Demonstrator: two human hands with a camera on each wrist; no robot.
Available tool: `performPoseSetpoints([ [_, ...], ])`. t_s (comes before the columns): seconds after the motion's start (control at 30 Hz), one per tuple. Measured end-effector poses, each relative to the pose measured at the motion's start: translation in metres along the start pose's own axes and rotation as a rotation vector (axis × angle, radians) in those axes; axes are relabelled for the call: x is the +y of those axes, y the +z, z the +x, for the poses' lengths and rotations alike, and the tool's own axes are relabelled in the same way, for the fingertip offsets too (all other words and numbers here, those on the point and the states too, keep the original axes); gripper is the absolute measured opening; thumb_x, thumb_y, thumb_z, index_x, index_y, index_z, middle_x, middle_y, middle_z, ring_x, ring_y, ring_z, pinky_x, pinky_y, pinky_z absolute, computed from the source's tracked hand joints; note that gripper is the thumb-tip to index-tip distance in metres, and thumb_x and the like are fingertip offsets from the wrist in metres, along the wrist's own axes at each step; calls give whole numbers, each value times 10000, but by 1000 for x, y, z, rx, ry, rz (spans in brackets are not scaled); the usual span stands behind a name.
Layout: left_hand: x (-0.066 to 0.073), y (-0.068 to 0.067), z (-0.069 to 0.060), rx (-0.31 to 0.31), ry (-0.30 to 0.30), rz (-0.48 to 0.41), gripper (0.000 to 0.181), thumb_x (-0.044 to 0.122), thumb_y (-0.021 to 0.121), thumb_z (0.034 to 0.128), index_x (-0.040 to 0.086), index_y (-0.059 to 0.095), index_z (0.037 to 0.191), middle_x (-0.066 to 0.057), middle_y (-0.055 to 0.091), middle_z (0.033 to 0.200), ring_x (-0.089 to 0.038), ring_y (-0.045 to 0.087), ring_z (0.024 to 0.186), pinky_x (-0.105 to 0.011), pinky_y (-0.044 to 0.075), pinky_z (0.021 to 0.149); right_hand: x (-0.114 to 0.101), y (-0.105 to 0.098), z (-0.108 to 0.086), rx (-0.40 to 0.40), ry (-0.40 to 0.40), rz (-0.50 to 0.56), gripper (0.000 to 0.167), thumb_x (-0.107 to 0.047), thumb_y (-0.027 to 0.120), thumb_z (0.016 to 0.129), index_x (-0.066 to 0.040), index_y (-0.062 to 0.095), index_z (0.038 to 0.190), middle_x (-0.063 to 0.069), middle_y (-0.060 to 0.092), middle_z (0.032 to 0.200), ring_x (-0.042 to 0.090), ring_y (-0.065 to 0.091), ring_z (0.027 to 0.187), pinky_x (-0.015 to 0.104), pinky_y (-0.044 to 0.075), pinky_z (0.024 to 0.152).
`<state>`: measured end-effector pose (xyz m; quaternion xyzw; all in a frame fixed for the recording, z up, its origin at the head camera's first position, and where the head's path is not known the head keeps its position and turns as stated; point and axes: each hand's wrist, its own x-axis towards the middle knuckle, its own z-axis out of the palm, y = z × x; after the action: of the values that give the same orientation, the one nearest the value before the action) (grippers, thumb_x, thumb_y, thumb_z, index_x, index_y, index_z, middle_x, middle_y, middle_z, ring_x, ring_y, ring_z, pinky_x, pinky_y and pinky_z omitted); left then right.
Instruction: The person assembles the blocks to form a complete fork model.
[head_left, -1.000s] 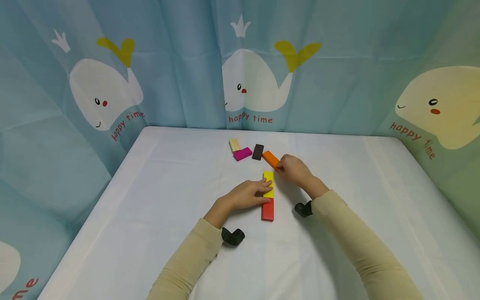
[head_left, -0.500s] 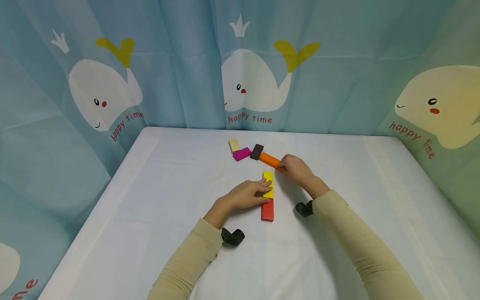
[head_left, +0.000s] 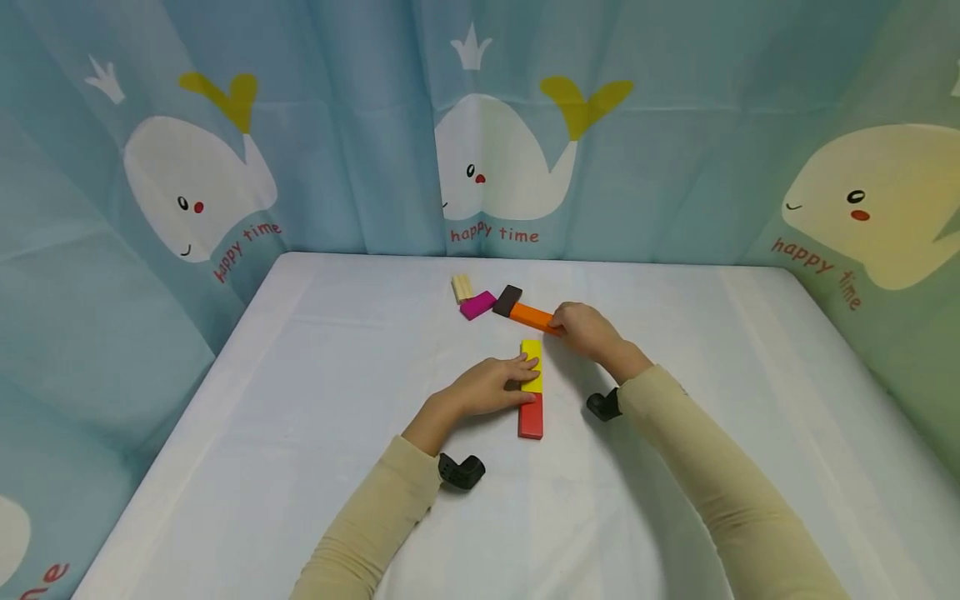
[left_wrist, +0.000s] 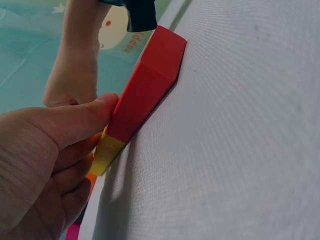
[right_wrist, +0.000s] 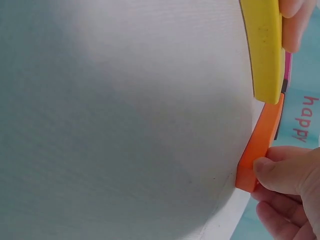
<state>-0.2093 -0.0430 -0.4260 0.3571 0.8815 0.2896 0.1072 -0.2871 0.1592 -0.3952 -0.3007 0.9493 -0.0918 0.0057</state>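
Note:
Coloured bars, which look like modelling clay, lie on the white table. The yellow bar (head_left: 532, 346) and the red bar (head_left: 531, 423) stand end to end in a line. My left hand (head_left: 487, 387) rests on them, fingers over the yellow one and thumb at the red one. In the left wrist view, the thumb touches the side of the red bar (left_wrist: 145, 90). My right hand (head_left: 588, 331) pinches the near right end of the orange bar (head_left: 531, 317) between thumb and fingers. The orange bar's far end touches a dark brown bar (head_left: 507, 300).
A magenta bar (head_left: 477, 306) lies left of the brown one, touching a ridged cream bar (head_left: 462, 288). The white table (head_left: 300, 417) backs onto a blue whale-print curtain (head_left: 360, 150). A black wrist camera (head_left: 461, 472) sits beside the left sleeve.
The orange bar has swung its far end to the left, pushing the brown bar left and tilting it against the magenta bar. The left hand stays put. The head view shifts slightly.

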Motion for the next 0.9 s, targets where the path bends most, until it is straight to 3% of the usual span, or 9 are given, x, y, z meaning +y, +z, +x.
performPoseSetpoints([
  [0.9, 0, -1, 0, 1, 7, 4, 476, 317, 592, 901, 110, 506, 1320, 37, 400, 1398, -97, 258, 1325, -252, 236, 1053, -4, -2, -3, -34, -34, 28, 223, 117, 601, 812, 56, 684, 1010, 187, 629, 1056, 327, 573, 1002, 433, 436, 903],
])
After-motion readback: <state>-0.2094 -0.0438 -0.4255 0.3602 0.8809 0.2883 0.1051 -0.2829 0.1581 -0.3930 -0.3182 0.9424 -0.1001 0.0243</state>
